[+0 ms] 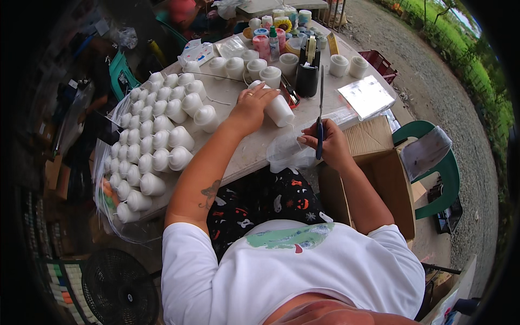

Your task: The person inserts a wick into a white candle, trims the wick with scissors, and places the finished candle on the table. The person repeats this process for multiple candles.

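Note:
My left hand (252, 110) is closed around a white pillar-shaped candle (279, 112), tilted over the table with its lower end toward me. A thin pale wick or thread seems to hang from that end. In my right hand (329, 143) is a pair of scissors (319, 132) with dark blue handles, the blades pointing away from me. The scissors are just right of the candle and do not touch it. Below them, a transparent plastic bag (290, 153) lies over the table's near edge. Rows of white candles (162, 139) with swirled tops and wicks stand to the left.
A black tape dispenser (309, 70) stands beyond my hands, with more white candles (338, 65) around it. Coloured jars (261, 46) crowd the far end. Silvery plastic sheets (368, 97) lie at the right. An open cardboard box (374, 173) and a green chair (447, 179) stand beside the table.

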{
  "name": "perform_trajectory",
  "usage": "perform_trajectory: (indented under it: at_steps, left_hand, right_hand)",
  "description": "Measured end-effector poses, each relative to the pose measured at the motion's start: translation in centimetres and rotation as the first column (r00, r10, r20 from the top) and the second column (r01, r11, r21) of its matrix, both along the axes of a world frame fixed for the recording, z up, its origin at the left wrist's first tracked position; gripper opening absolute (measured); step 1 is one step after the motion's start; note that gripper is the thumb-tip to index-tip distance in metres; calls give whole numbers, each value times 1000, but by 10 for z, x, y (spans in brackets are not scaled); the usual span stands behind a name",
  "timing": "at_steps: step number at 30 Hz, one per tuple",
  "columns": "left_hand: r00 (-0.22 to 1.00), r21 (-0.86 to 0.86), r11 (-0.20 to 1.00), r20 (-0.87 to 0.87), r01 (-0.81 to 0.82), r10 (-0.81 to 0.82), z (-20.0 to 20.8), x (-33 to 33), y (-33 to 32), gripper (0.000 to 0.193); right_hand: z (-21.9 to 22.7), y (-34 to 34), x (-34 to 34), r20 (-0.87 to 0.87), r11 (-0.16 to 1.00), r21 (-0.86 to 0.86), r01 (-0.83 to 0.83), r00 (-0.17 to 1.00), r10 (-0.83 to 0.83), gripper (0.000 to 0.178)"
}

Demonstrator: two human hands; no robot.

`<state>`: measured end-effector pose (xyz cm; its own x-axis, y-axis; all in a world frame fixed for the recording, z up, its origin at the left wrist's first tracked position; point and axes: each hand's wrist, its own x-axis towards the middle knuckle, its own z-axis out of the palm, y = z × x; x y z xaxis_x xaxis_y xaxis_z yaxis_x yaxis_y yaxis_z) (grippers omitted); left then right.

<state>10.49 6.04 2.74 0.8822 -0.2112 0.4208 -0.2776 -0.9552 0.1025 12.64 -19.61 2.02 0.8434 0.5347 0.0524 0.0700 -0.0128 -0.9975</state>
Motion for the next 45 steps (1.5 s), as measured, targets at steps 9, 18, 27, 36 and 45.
perform_trajectory:
  at_steps: [9, 18, 27, 36, 45]
  left_hand:
    - [999, -127, 992, 37, 1, 4, -21, 9, 8, 63]
    - [961, -64, 998, 276, -1, 19, -36, 21, 10, 23]
    - [967, -148, 989, 249, -20, 57, -37, 15, 25, 12]
    - [997, -116, 993, 64, -30, 37, 16, -40, -38, 63]
    - [995, -667, 743, 101, 57, 15, 1, -70, -73, 60]
  right_hand:
    - [-16, 79, 9, 771, 874, -215, 436, 625, -122, 78]
    - [-25, 64, 2, 735, 862, -226, 454, 660, -155, 69]
    - [-3, -16, -6, 502, 981, -13, 192, 850, -160, 50]
    - [13, -5, -12, 536, 965, -142, 219, 837, -111, 64]
    - [36, 8, -21, 238, 966, 169, -197, 959, 154, 45]
